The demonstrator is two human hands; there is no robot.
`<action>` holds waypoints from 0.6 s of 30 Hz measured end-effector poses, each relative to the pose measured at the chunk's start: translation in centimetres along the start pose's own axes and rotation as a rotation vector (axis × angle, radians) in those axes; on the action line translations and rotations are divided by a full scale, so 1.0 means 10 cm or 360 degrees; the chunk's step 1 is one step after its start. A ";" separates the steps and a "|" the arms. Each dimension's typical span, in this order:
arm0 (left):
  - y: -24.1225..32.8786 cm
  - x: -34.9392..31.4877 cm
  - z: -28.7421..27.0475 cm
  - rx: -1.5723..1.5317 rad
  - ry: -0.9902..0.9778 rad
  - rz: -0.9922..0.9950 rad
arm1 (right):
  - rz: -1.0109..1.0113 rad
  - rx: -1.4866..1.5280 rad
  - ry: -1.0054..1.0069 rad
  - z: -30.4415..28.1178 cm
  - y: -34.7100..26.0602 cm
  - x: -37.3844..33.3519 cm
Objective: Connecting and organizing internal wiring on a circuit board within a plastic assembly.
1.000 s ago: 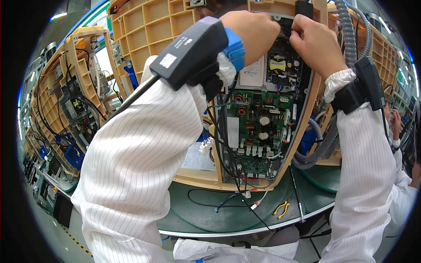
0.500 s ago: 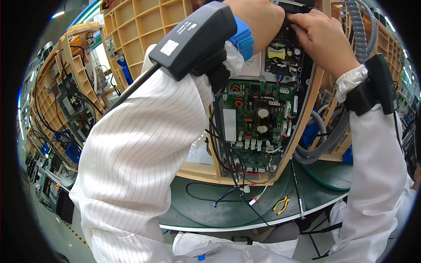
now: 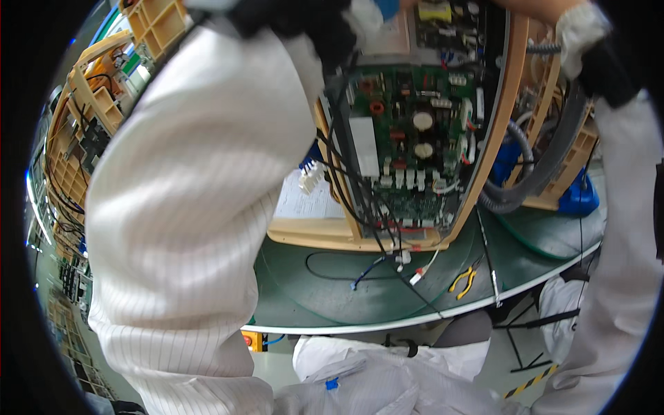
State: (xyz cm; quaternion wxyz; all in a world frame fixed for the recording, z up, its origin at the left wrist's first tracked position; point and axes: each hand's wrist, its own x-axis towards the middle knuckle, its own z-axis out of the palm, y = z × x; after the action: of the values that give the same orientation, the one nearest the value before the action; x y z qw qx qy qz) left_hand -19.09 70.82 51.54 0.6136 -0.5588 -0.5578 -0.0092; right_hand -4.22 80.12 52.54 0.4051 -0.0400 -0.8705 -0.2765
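Both of my hands are at the upper edge, their fingers cut off. Of my left hand, only a sliver shows beyond the blue wristband (image 3: pixel 387 8); my left sleeve (image 3: pixel 187 180) is smeared by motion. My right hand (image 3: pixel 543 8) shows just its wrist end, above the far right part of a tan housing (image 3: pixel 508 90). Inside this open housing lies a green circuit board (image 3: pixel 408 97) with coils, round capacitors and white connectors. A second, dark board with a yellow label (image 3: pixel 434 11) sits above it. What either hand touches is hidden.
Black cables (image 3: pixel 339 162) hang over the housing's left side. Yellow-handled pliers (image 3: pixel 463 282) and a thin metal rod (image 3: pixel 488 259) lie on the green table (image 3: pixel 366 304). A grey corrugated hose (image 3: pixel 508 200) curves at right. Several tan frames (image 3: pixel 104 104) stand at left.
The view has tipped downward, so the housing and table sit higher in the picture. Both hands, seen earlier at the housing's far end, have slipped mostly past the upper edge.
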 end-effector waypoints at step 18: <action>-0.03 -0.20 -0.17 -0.0152 0.0167 0.0001 | 0.0472 -0.0002 0.0025 0.13 -0.08 -0.04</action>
State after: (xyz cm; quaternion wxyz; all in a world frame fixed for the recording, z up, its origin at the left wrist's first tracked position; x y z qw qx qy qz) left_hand -18.90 68.33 50.72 0.6146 -0.5864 -0.5236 -0.0649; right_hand -5.04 80.13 51.17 0.4483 -0.1663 -0.8517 -0.2145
